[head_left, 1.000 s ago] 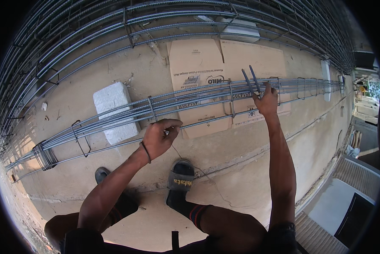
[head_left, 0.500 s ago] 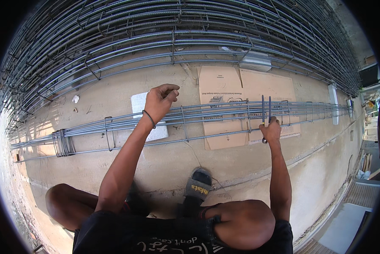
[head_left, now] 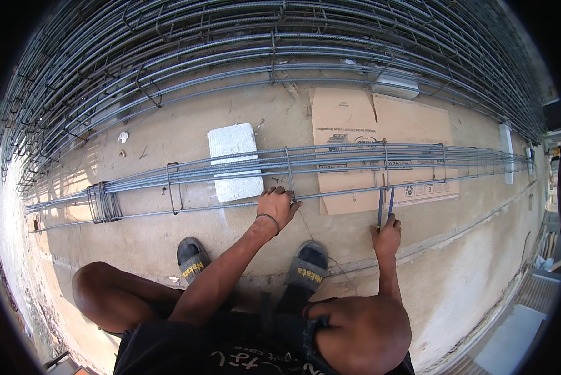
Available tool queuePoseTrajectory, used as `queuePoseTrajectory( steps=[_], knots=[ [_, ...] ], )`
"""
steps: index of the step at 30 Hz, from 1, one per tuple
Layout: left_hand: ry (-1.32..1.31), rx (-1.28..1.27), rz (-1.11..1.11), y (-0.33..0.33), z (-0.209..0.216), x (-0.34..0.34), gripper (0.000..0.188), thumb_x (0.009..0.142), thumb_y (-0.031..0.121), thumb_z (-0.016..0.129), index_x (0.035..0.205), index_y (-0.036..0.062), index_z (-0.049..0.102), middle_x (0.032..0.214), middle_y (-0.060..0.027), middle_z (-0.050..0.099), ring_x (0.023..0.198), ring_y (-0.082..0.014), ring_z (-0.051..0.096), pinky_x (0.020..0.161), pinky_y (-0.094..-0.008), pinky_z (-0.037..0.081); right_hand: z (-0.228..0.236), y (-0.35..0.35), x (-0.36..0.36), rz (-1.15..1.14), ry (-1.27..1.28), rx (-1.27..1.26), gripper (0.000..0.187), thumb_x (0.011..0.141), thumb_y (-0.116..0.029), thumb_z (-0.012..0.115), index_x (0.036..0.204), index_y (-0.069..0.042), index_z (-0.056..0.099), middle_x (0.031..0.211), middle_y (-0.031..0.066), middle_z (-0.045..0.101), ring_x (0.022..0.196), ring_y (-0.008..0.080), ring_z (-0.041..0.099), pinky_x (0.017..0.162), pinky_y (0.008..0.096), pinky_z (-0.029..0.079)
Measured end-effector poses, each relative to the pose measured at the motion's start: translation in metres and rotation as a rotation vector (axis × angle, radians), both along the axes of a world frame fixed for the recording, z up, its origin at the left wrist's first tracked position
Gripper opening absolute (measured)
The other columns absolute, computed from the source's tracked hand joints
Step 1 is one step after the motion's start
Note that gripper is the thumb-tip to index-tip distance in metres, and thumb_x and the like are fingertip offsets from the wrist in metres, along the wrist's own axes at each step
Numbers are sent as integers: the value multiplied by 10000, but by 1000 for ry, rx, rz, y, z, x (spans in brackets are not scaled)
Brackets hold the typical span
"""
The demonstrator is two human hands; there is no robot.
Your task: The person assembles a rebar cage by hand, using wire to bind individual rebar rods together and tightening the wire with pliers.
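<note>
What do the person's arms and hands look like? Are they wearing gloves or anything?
No gloves: the left hand and right hand are bare. A thin, dark, round wristband circles the left wrist; none shows on the right. Both forearms are uncovered. The black cloth shirt has pale lettering, but its sleeve ends are hard to see.

Sunlight (head_left: pixel 80 172) brightens the concrete floor (head_left: pixel 168 140) at left.
</note>
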State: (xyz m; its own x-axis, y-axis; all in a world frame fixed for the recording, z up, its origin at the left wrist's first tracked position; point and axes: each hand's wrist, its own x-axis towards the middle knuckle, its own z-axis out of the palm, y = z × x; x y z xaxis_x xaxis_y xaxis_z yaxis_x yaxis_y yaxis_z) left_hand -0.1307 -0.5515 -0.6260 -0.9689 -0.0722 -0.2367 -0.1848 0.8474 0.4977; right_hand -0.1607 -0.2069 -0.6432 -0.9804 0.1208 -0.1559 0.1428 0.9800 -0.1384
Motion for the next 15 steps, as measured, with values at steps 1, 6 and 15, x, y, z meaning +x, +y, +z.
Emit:
queuePoseTrajectory(
  steps=[1, 6, 15],
  knots=[
    [65, 16, 17, -5, -8, 4, 284, 811, 324, 717, 871, 46, 721, 928, -147, 659, 907, -341, 645, 848, -439, 507, 5, -20, 5, 83, 81, -25, 596, 725, -204, 788, 1195, 7, 486, 1017, 236, 568, 952, 419, 587, 801, 476, 497],
    [152, 79, 49, -7, -20, 7, 254, 812, 297, 716, 869, 50, 736, 919, -129, 662, 898, -343, 634, 779, -437, 526, 26, -91, 33, 347, 186, -190, 399, 783, -202, 754, 1094, 0, 605, 1090, 203, 543, 1061, 393, 531, 824, 455, 485],
    [180, 137, 106, -6, -24, 6, 281, 761, 288, 771, 879, 35, 738, 932, -156, 672, 879, -355, 643, 786, -433, 523, -26, -161, 53, 509, -50, -414, 234, 849, -155, 658, 1038, -20, 625, 865, 188, 619, 865, 394, 617, 759, 473, 504]
  ],
)
